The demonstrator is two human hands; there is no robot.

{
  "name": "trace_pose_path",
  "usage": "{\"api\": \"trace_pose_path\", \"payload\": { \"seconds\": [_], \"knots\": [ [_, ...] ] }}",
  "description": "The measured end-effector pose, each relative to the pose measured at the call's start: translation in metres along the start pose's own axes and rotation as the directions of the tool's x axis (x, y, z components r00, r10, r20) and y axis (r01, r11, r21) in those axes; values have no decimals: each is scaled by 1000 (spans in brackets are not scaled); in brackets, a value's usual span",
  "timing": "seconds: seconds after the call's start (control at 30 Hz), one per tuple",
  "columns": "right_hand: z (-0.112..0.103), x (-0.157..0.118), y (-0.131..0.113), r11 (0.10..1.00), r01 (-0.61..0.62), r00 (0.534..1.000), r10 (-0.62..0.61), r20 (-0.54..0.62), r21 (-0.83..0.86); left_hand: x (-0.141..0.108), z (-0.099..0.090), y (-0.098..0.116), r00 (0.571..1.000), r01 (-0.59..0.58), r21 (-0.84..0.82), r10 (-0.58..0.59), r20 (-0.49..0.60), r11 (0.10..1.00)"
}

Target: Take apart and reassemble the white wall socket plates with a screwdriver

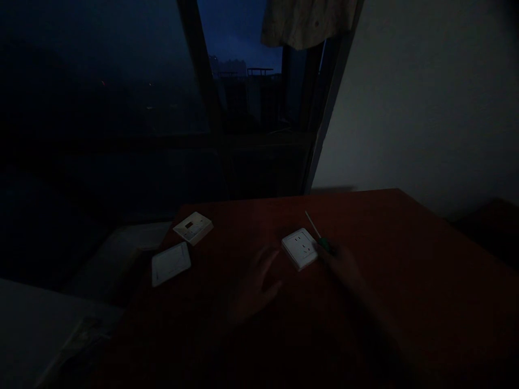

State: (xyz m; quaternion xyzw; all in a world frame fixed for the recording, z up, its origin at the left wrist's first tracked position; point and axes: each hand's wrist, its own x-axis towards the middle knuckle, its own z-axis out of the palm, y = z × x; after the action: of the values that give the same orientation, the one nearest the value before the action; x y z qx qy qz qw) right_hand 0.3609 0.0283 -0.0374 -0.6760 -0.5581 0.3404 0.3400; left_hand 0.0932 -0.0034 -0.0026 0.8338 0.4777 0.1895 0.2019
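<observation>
A white square wall socket (300, 248) with several dark slots lies face up on the reddish-brown table (365, 216). Left of it, my left hand (256, 286) is held with fingers apart and nothing in it. My right hand (343, 266) is at the socket's right edge, where its fingertips seem to touch the plate. A screwdriver (313, 225) with a green handle is in my right hand, its thin shaft pointing up and left beyond the socket. Dim light hides the finer finger contact.
At the table's left edge lie a second white socket box (193, 227) with a small dark opening and a pale square plate (171, 263). Behind the table is a dark window (259, 173) with a cloth (308, 21) hanging above. A pale wall (413, 108) stands at the right.
</observation>
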Motion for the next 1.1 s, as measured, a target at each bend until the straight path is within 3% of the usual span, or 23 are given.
{"api": "trace_pose_path", "payload": {
  "seconds": [0.2,0.37,0.5,0.57,0.7,0.9,1.1],
  "knots": [
    [25,-21,-12,997,71,997,-71,33,-15,19,27,0,999,35,-110,-38,-22,993],
    [37,-48,-21,985,171,978,-167,122,-16,18,31,-1,1000,-7,-129,9,10,992],
    [33,-70,-20,990,143,989,-142,46,-15,12,31,-6,999,28,-56,-27,18,998],
    [28,-86,-14,993,62,998,-63,-2,-101,9,32,-9,999,51,-12,-52,-15,999],
    [17,-124,8,971,47,998,-54,-25,-233,8,34,-13,997,60,24,-59,-44,998],
    [-2,-165,30,898,277,954,-299,-11,-341,11,26,-6,997,61,12,-61,-43,998],
    [5,-170,42,819,405,891,-453,-24,-407,11,24,-4,996,64,37,-62,-58,997]
  ]
}}
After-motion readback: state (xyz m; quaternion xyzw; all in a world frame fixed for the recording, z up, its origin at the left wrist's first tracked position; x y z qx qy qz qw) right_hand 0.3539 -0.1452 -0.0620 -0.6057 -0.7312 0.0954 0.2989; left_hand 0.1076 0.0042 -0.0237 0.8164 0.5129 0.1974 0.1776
